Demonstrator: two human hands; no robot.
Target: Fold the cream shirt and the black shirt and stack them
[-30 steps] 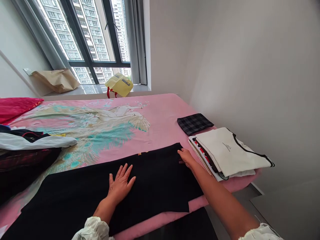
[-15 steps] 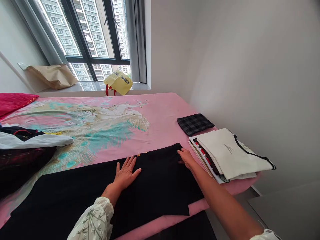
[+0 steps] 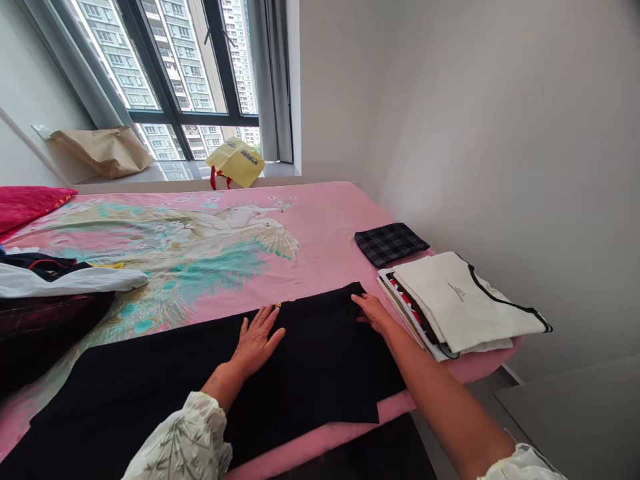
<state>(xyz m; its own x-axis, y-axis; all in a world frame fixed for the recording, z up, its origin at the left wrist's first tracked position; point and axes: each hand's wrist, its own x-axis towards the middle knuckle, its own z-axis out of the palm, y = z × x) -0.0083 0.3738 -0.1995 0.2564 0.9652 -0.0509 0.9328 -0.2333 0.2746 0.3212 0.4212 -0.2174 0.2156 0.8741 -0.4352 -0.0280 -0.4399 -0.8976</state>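
Observation:
A long black garment (image 3: 320, 360) lies spread flat along the near side of the bed; its exact kind is unclear. My left hand (image 3: 257, 339) rests on it palm down, fingers stretched out near its far edge. At the garment's far right corner, my right hand (image 3: 371, 310) is closed on the fabric, thumb on top and the other fingers partly hidden. Just right of that hand sits a stack of folded clothes (image 3: 460, 303), topped by a cream piece with dark trim.
A folded dark checked cloth (image 3: 391, 244) lies behind the stack. Mixed clothes (image 3: 55, 300) are heaped at the left on the pink patterned bedspread (image 3: 325, 227). More black fabric (image 3: 365, 453) shows below the bed's near edge. A wall (image 3: 475, 167) borders the right side.
My right hand and the garment's corner have shifted very slightly left. My left hand has slid slightly up on the fabric. The view itself has moved a little.

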